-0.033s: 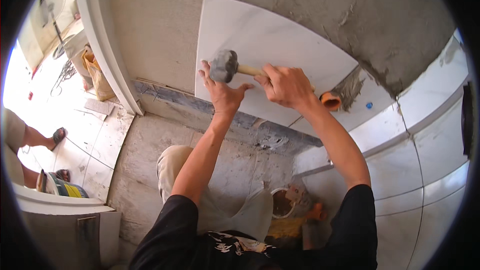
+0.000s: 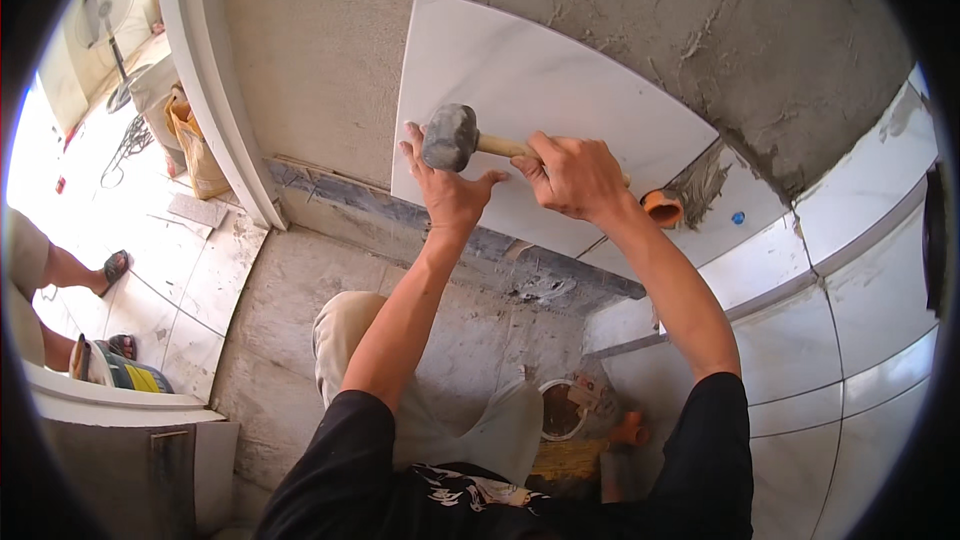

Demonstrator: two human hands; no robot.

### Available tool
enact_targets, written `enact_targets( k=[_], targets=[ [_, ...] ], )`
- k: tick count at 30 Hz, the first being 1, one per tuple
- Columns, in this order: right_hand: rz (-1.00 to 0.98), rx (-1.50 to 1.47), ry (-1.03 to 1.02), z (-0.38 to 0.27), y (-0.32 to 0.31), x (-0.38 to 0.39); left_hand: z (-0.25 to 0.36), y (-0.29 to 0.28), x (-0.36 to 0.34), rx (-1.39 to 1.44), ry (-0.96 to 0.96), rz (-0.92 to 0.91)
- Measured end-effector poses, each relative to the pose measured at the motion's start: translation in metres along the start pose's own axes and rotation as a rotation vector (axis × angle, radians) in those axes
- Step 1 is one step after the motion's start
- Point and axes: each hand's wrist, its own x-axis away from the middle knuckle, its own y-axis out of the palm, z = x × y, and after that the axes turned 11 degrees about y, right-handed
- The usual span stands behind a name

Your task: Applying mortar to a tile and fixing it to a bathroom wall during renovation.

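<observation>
A large white marbled tile [image 2: 545, 70] lies against the grey mortar wall, with smaller tiled pieces at its lower right. My left hand [image 2: 445, 180] has its fingers spread on the tile's left part, partly behind the mallet's head. My right hand [image 2: 575, 175] grips the wooden handle of a rubber mallet [image 2: 450, 138], whose grey head hangs over my left hand. An orange pipe end [image 2: 662, 208] pokes out just right of my right hand, beside smeared mortar [image 2: 700, 185] and a small blue piece [image 2: 738, 217].
A white door frame [image 2: 215, 120] opens at left onto a tiled room with a fan [image 2: 105, 10], sacks [image 2: 195, 140] and another person's sandalled foot [image 2: 112, 270] near a bucket [image 2: 140, 375]. White tiled ledges [image 2: 860, 310] bound the right. A round container [image 2: 565, 405] stands below by my knee.
The mallet head has shifted slightly down and to the right. Otherwise my hands and the tile look almost the same.
</observation>
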Motion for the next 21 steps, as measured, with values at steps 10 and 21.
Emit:
enact_targets(
  k=[10, 21],
  targets=[
    [-0.048, 0.051, 0.083, 0.005, 0.000, -0.013, 0.006, 0.003, -0.003, 0.005, -0.025, 0.002],
    [0.017, -0.028, 0.029, -0.006, -0.014, -0.002, 0.005, -0.004, -0.004, 0.030, 0.034, -0.044]
  ],
)
